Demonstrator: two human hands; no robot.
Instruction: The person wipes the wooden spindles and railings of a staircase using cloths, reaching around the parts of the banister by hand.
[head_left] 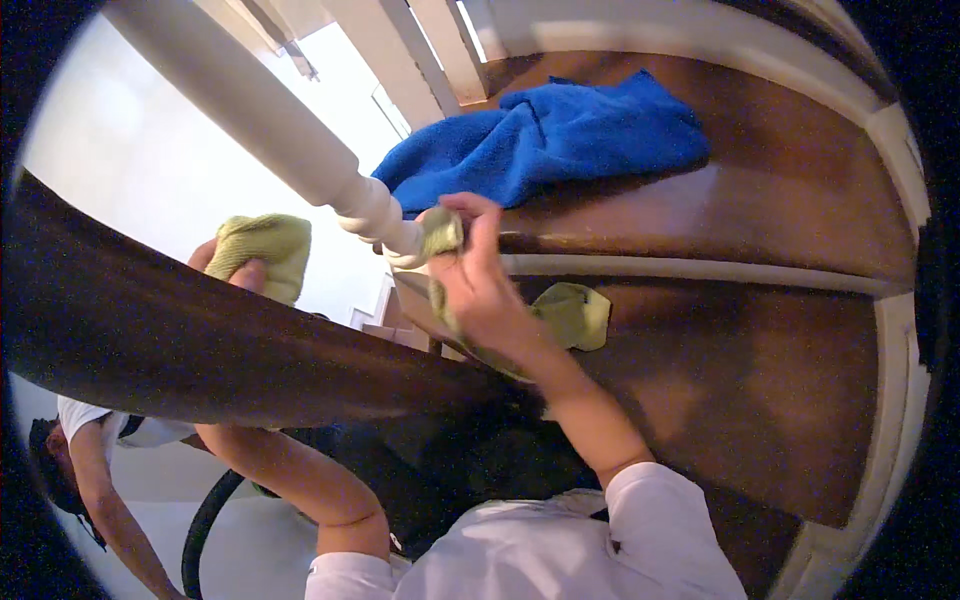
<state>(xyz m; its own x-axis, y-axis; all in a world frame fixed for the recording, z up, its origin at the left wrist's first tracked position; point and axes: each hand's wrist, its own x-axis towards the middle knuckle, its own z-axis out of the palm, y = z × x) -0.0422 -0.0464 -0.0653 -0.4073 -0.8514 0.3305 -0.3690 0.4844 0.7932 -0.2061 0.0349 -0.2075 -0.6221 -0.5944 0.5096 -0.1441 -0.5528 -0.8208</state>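
My right hand [478, 285] pinches a green cloth [441, 232] against the turned lower end of a white baluster [385, 222]. More green cloth [572, 312] shows behind my right wrist, over the lower step; whether it is the same piece, I cannot tell. On the far side of the dark wooden handrail [230, 345], my left hand [245, 275] grips a folded yellow-green cloth [275, 255], thumb in front. The rail hides part of that hand and forearm. A crumpled blue towel [560, 140] lies on the brown step beyond my right hand.
Brown wooden steps [740, 390] with pale edging rise on the right beside a white skirting board [895, 400]. White posts [405, 60] stand at the back. Below left, another person [100, 450] in a white top bends down near a black hose [205, 530].
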